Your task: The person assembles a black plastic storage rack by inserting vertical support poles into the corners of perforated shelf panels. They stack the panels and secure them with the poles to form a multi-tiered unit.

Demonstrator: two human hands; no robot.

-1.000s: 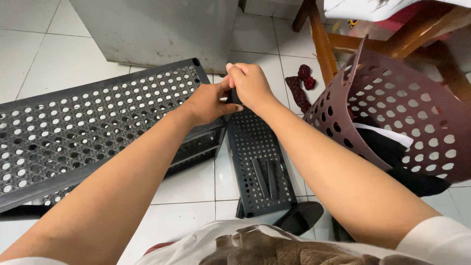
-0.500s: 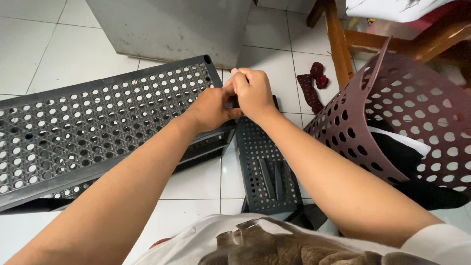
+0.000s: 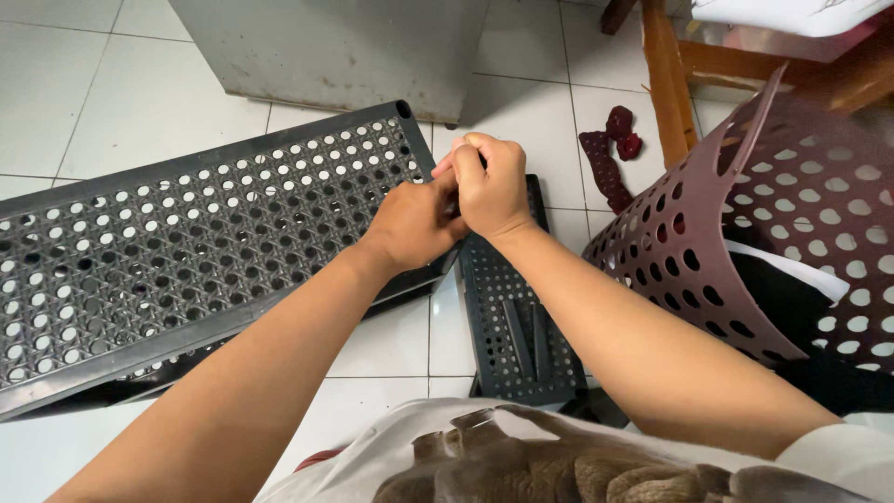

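Note:
My left hand (image 3: 414, 222) and my right hand (image 3: 489, 186) are pressed together at the right corner of a stack of dark grey perforated plastic shelf panels (image 3: 168, 242) lying on the white tiled floor. Both hands have their fingers closed around something small at that corner; the hands hide it. A narrower dark perforated panel (image 3: 512, 307) lies on the floor just under and in front of my right hand, with two dark rods resting on it.
A brown perforated plastic laundry basket (image 3: 745, 233) with dark and white cloth inside leans at the right. A wooden chair leg (image 3: 666, 79) stands behind it, dark red cloth pieces (image 3: 610, 154) beside it. A grey metal cabinet (image 3: 335, 47) stands at the back.
The view has shifted slightly; my hands stay joined at the panel corner, with the fingers of both working closer together. The panels and basket have not moved.

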